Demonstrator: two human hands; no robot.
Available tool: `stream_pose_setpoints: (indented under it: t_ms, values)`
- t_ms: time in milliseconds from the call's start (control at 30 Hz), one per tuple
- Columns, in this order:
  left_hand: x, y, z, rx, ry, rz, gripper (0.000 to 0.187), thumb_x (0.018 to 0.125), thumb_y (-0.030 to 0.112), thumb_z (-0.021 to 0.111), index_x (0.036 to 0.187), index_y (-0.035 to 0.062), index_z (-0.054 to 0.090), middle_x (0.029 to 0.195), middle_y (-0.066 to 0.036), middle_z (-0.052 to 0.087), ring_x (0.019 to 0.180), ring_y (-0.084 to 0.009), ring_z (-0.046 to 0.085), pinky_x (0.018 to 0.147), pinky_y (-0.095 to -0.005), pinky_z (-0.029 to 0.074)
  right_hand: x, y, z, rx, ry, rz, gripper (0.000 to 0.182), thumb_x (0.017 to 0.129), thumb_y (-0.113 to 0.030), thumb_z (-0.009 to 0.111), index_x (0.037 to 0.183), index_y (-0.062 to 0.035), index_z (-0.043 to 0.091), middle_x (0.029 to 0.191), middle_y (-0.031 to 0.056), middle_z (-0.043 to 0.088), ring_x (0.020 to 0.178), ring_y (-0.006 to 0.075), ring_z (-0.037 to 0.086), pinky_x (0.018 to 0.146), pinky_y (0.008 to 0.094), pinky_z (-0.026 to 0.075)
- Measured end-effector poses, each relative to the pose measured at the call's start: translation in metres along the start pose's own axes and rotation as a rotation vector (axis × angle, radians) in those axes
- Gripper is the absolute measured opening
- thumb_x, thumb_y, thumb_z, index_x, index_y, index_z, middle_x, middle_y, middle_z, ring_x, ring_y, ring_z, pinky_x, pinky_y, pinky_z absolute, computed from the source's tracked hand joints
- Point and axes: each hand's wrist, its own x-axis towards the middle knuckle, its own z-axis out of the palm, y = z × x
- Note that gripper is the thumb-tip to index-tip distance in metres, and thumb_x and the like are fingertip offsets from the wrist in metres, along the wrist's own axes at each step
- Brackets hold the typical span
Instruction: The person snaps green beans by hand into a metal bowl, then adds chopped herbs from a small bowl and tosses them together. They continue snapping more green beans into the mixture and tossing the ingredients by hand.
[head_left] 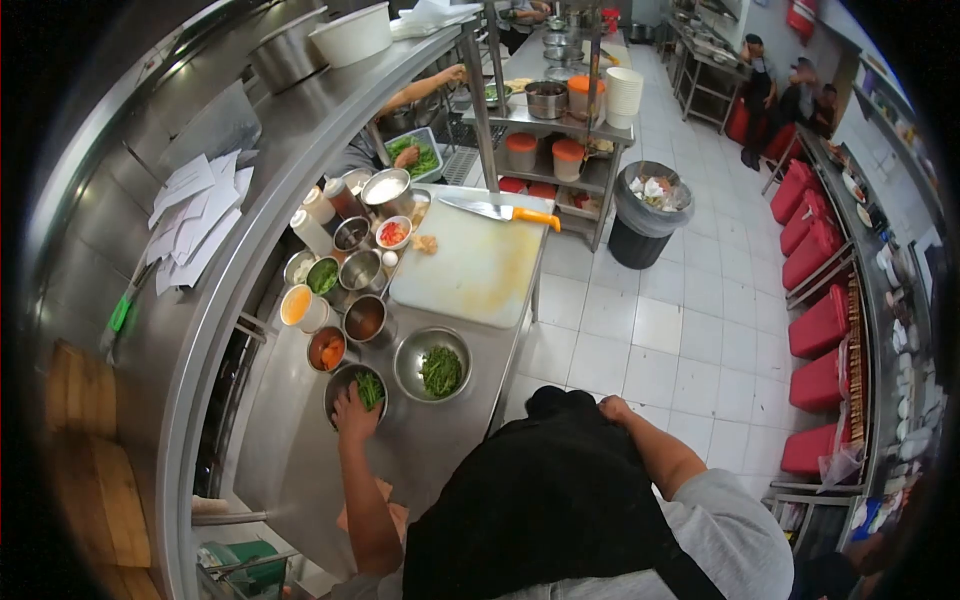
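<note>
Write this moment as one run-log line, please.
left hand: on greens in metal bowl; right hand: beside black apron; knife blade: on cutting board

No text, label, brand, number or sign can be read here

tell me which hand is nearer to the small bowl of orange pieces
Left. The left hand is in the bowl of greens, just beside the bowl of orange pieces; the right hand is farther off, beyond the counter, by the black apron.
</note>
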Motion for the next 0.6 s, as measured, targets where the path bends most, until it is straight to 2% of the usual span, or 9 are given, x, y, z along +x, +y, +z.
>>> stream_pose_setpoints:
  t_ms: [133,433,600]
  values:
    - [0.0,0.0,-0.002,0.004,-0.019,-0.008,0.085,0.087,0.044,0.066,0.153,0.0129,0.023,0.151,-0.023,0.031,0.139,-0.0411,0.029,0.112,-0.0551,0.024,0.013,0.005,0.009,-0.047,-0.007,-0.045,0.043,0.085,-0.039,0.054,0.103,-0.0052,0.073,0.107,0.0232,0.069,0.104,0.0402,0.064,0.091,0.0455,0.05]
    - [0.007,0.001,0.001,0.01,-0.038,-0.043,0.087,0.086,0.046,0.066,0.153,0.012,0.022,0.15,-0.025,0.031,0.138,-0.0418,0.031,0.112,-0.0559,0.024,0.009,0.016,0.015,0.025,-0.041,0.031,0.043,0.086,-0.04,0.054,0.098,-0.0033,0.073,0.107,0.0246,0.068,0.104,0.0425,0.063,0.091,0.0458,0.051]
    - [0.009,-0.007,-0.001,-0.075,-0.029,0.015,0.09,0.081,0.048,0.071,0.151,0.0136,0.027,0.146,-0.026,0.035,0.135,-0.0433,0.034,0.109,-0.0562,0.03,0.027,0.038,0.02,-0.066,-0.084,-0.059,0.043,0.085,-0.038,0.051,0.097,-0.004,0.074,0.108,0.0231,0.068,0.105,0.0413,0.064,0.092,0.0458,0.051]
